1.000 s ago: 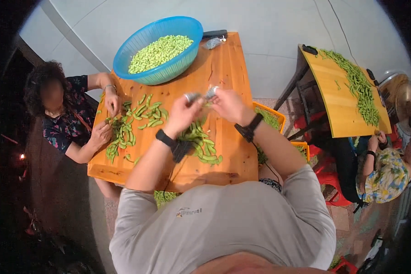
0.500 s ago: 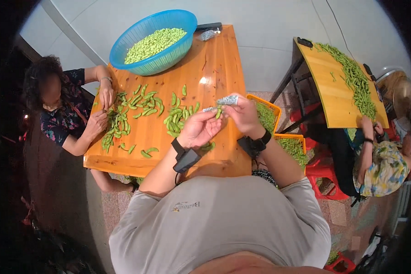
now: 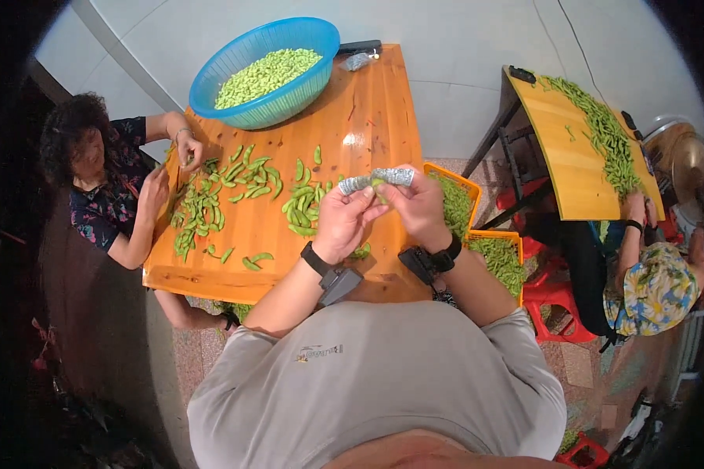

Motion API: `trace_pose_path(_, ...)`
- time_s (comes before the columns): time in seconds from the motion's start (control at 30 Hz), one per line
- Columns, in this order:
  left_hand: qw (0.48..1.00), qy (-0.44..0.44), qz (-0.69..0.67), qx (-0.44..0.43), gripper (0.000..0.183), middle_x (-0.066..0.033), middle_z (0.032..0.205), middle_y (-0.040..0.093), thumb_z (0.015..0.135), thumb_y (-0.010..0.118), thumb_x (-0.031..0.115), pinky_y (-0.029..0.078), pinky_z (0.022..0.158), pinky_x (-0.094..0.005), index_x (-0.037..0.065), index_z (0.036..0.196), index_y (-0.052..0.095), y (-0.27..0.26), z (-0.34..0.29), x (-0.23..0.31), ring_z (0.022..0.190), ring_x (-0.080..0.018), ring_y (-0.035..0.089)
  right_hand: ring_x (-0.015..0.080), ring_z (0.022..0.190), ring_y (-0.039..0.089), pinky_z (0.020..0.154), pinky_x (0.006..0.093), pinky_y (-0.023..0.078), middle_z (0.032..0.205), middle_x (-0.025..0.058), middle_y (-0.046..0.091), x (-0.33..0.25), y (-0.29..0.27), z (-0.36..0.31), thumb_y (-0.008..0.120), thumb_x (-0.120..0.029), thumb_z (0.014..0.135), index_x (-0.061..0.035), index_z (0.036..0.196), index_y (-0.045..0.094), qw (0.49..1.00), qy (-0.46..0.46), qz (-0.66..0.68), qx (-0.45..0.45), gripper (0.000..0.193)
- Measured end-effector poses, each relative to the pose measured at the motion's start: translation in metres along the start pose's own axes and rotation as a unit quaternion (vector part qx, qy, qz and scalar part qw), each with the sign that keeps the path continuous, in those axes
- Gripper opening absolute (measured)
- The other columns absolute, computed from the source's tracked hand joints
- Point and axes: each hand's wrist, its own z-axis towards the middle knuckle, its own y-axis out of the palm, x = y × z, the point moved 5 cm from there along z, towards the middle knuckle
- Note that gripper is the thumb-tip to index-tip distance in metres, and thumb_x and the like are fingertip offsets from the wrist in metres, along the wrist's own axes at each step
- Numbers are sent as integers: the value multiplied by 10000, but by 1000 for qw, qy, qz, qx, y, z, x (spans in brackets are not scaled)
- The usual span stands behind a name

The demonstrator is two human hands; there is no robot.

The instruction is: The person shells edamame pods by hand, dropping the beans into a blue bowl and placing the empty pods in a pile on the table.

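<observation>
Over the right part of the wooden table, my left hand (image 3: 343,225) and my right hand (image 3: 419,205) meet, both closed in a pinch on one green soybean pod (image 3: 378,183). Silvery wrapping covers a finger on each hand. The fingers hide most of the pod. Loose soybean pods (image 3: 301,209) lie in a pile just left of my left hand, with a few more under its wrist. At the back of the table a blue basin (image 3: 264,72) holds many shelled green beans (image 3: 267,78).
At the left table edge (image 3: 203,283) a co-worker's hands are over another pod pile (image 3: 199,205). Yellow crates (image 3: 496,234) of pods stand right of the table, near a red stool (image 3: 557,311). Farther right, another person works at a second table (image 3: 559,148).
My hands have drawn closer together round the pod, with both wrapped fingers now over it. The left wrist has shifted right. The co-worker's hands on the left have moved apart.
</observation>
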Motion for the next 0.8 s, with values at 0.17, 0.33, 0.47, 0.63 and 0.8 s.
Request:
trace_pose_path(0.17, 997, 53, 20, -60, 173, -94, 1081, 647, 963, 510, 53, 544, 871, -338, 5, 1113, 582, 3, -3, 3, 958, -188, 646, 88, 817, 619, 684, 213, 523, 923, 48, 637, -4, 4, -4, 637, 27, 859, 30, 962, 644, 994, -104, 17, 6, 103)
trace_pose_path(0.33, 994, 0, -91, -54, 175, -113, 1092, 648, 952, 515, 12, 549, 894, -366, -12, 1113, 578, 13, -2, 4, 997, -203, 640, 118, 791, 618, 699, 246, 504, 919, 64, 632, -1, -3, 3, 663, 21, 814, 23, 943, 663, 992, -126, 20, 26, 129)
trace_pose_path(0.47, 985, -13, -137, -108, 211, -109, 1127, 637, 949, 534, 35, 549, 878, -347, -11, 1153, 564, 14, -6, 6, 1030, -213, 631, 57, 831, 565, 692, 202, 463, 921, 11, 586, -13, 3, 0, 642, 59, 840, 14, 967, 616, 975, -186, -117, -21, 136)
trace_pose_path(0.63, 978, -44, -137, -149, 239, -93, 1094, 632, 934, 573, 59, 535, 829, -290, -10, 1163, 564, 19, -14, 8, 971, -177, 615, 135, 799, 613, 710, 260, 481, 873, 59, 620, -29, 8, -14, 685, 19, 769, 24, 901, 661, 981, -172, -85, 15, 134)
trace_pose_path(0.8, 963, -93, -152, -200, 296, -78, 1096, 618, 926, 595, 74, 496, 739, -256, 6, 1209, 539, 12, -13, 5, 895, -138, 578, 72, 747, 594, 655, 223, 479, 867, 25, 610, -26, 13, -16, 646, 50, 807, 27, 873, 645, 995, -84, 55, -19, 70)
